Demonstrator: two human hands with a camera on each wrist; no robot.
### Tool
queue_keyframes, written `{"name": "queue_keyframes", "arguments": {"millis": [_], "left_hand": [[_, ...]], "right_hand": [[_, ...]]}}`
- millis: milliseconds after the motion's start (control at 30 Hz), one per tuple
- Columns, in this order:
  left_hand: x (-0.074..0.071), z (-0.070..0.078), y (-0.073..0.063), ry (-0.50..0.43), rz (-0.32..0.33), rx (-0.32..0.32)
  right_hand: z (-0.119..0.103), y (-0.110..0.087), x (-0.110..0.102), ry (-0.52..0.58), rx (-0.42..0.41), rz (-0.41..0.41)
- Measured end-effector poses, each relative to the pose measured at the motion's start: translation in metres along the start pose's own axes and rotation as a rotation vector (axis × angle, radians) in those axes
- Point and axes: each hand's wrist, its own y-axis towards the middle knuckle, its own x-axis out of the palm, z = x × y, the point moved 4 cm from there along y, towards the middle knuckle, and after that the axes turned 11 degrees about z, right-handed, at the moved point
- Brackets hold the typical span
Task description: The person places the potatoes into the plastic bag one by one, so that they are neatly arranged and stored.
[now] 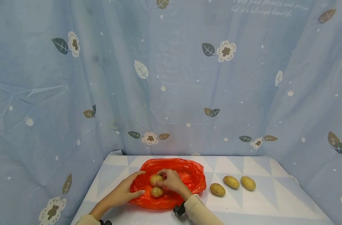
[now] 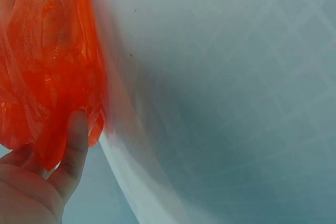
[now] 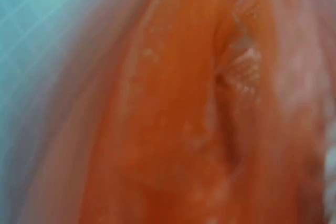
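Observation:
A red plastic bag [image 1: 197, 178] lies spread with its mouth up on the table. Inside its left part are two potatoes, one behind the other. My right hand [image 1: 172, 181] reaches over the bag and grips the rear potato [image 1: 155, 179] with fingers and thumb. Just in front of it sits the other potato [image 1: 157, 192]. At the bag's left rim, my left hand [image 1: 124, 192] has thumb and fingers spread apart, touching the plastic. The left wrist view shows its thumb [image 2: 76, 135] against the red plastic. Blurred red plastic [image 3: 168, 98] fills most of the right wrist view.
To the right of the bag lie three potatoes: a near one [image 1: 217, 189], a middle one [image 1: 231, 182] and a right one [image 1: 248, 183]. The table [image 1: 275, 203] has a pale triangle-patterned cover. A blue patterned curtain [image 1: 182, 93] encloses the back and sides.

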Motion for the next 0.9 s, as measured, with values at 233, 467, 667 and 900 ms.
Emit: {"name": "queue_keyframes", "arguments": {"millis": [233, 467, 667, 900], "left_hand": [[0.0, 0.0, 0.0, 0.008, 0.004, 0.003], [0.001, 0.0, 0.0, 0.006, 0.001, -0.016], [0.0, -0.001, 0.0, -0.009, 0.001, -0.03], [-0.001, -0.003, 0.001, -0.007, 0.002, -0.032]], "right_hand": [[-0.002, -0.003, -0.012, 0.028, 0.006, 0.009], [-0.002, -0.008, -0.037, 0.011, -0.008, 0.05], [-0.002, -0.013, -0.06, -0.025, -0.024, 0.065], [-0.002, -0.023, -0.086, -0.074, -0.073, 0.101]]}}
